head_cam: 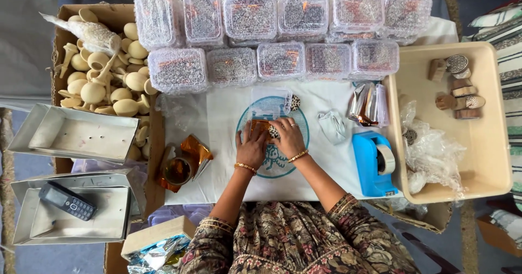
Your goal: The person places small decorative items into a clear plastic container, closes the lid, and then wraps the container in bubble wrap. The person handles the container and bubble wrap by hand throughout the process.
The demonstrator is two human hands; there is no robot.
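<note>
My left hand (250, 148) and my right hand (288, 137) meet over the middle of a white cloth (223, 116) with a round teal print. Between the fingers lies a small carved wooden piece (273, 133) on orange-gold foil (259, 126), and both hands press on it. Just beyond my fingers stands an open clear plastic box (270, 103) with another patterned wooden piece (294, 102) at its right edge.
Bubble-wrapped clear boxes (283, 37) line the far side in two rows. A blue tape dispenser (374, 162) and foil pieces (368, 104) sit to the right, beside a cream tray (484, 143) with wooden pieces. To the left are a cardboard box of wooden shapes (106, 73), metal trays (73, 135), a phone (67, 200) and a foil roll (179, 168).
</note>
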